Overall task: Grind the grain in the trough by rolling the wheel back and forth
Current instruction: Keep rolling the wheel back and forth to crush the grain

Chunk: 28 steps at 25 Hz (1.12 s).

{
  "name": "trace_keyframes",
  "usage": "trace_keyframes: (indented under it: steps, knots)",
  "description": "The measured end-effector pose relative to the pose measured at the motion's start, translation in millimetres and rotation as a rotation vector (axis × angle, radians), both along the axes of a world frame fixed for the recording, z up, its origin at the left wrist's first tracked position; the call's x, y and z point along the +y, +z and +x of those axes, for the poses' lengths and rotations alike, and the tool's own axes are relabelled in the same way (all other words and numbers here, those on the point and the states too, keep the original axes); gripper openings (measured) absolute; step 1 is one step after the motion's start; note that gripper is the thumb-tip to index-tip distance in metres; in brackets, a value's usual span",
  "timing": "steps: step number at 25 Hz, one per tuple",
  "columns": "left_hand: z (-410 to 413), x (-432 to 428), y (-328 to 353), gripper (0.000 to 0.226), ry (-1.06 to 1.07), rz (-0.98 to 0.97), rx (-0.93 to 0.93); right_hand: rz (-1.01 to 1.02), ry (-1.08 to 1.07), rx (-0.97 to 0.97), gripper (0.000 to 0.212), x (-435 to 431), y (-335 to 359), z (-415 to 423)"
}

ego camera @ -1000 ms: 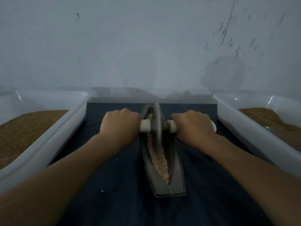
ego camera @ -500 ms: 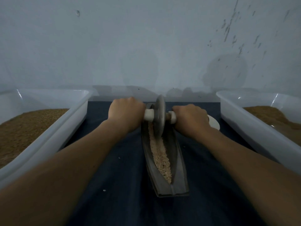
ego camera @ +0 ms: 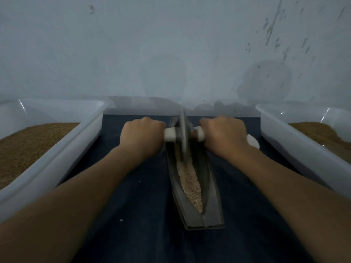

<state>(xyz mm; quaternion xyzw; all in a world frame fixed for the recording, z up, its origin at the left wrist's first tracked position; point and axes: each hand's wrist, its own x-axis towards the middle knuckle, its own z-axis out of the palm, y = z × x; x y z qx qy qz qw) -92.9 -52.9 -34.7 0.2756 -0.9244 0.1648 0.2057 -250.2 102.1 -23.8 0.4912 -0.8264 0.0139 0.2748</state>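
Hands (2): the left hand (ego camera: pixel 142 135) and right hand (ego camera: pixel 224 135) were both seen, with the forearms stretched forward over the tabletop (ego camera: pixel 133 215).
Fingers: on each hand the fingers (ego camera: pixel 152 123) were curled tight round the handle (ego camera: pixel 170 134), one hand on either side of the wheel (ego camera: pixel 183 133). The knuckles faced up and the fingertips were hidden underneath.
Wheel (1): a grey disc was held upright on its edge at the far end of the trough (ego camera: pixel 210 186).
Handle (1): a white bar was passed through the wheel's centre. A short stub was left bare on each side.
Trough (1): a dark, boat-shaped trough was laid lengthwise between the forearms.
Grain: one pale strip of grain (ego camera: pixel 190 183) was noted along the groove, from under the wheel almost to the near end.
Bins (2): the left bin (ego camera: pixel 57 164) and right bin (ego camera: pixel 296 149) were white, and each was partly filled with brown fill (ego camera: pixel 28 145).
Specks (2): two pale specks (ego camera: pixel 139 181) were noted on the tabletop, left of the trough.
White object (1): a white object (ego camera: pixel 252 141) was partly hidden behind the right hand and was not identified.
Change from 1.0 s ago: the wheel and both hands were found farther along the trough, and more grain was uncovered.
Change from 0.5 s ago: the wheel was hardly displaced, and both grips were unaltered.
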Motion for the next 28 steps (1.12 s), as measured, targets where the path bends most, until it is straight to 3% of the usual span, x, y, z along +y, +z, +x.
trace_keyframes:
  steps: [4,6,9,11,15,19,22,26,28]
  knots:
    - [0.9,4.0,11.6,0.013,0.008,0.100,-0.056,0.061,-0.009,-0.023,0.013,-7.3,10.2,0.9]
    - [23.3,19.8,2.6,0.010,-0.040,0.009,-0.024,0.062,0.050,-0.030,0.026,24.7,-0.1,9.1]
    - [62.3,49.9,-3.4,0.044,-0.189,-0.206,0.053,-0.016,0.154,0.094,0.046,73.9,-13.5,27.4]
    - [64.0,51.4,5.6,0.052,-0.197,-0.212,0.054,-0.043,0.176,0.112,0.049,81.2,-11.4,27.2]
    - [21.8,24.2,-1.4,0.010,0.006,-0.084,-0.015,-0.004,0.039,-0.001,0.027,29.6,-10.5,9.7]
    - [-5.1,5.2,17.3,0.012,0.043,0.077,-0.082,0.027,-0.015,-0.004,0.011,-9.1,9.4,-2.8]
    - [24.3,24.1,6.3,0.009,-0.018,-0.014,-0.043,0.063,0.074,-0.053,0.026,24.9,-1.3,5.4]
    - [71.5,56.7,5.5,0.057,-0.181,-0.214,0.071,-0.069,0.192,0.139,0.041,81.5,-8.6,32.9]
    - [65.0,53.7,4.3,0.053,-0.156,-0.175,0.024,-0.049,0.183,0.111,0.037,81.7,-8.0,31.3]
